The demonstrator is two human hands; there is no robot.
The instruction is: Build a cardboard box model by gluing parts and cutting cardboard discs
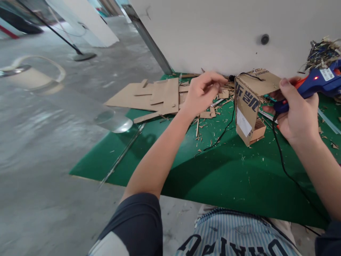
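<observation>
My right hand point(299, 113) is closed around the handle of a blue glue gun point(314, 83), which has a red light lit on its side. Its thumb and fingertips are close to a folded cardboard piece point(246, 103); whether they touch it I cannot tell. That piece stands upright on the green table, with black printing, a white label and a small cardboard block point(258, 131) at its foot. Left of it, above the scraps, my left hand point(204, 92) has its fingers curled toward the thumb. Anything between those fingers is too small to make out. A black cable lies by its fingertips.
Cut cardboard sheets point(162, 94) and scraps lie at the back left of the green table point(207, 177). A clear cylinder point(114, 119) with blurred rings stands by the left edge. The glue gun's cord point(282, 160) trails toward the front. A tangled bundle point(323, 53) is at the back right.
</observation>
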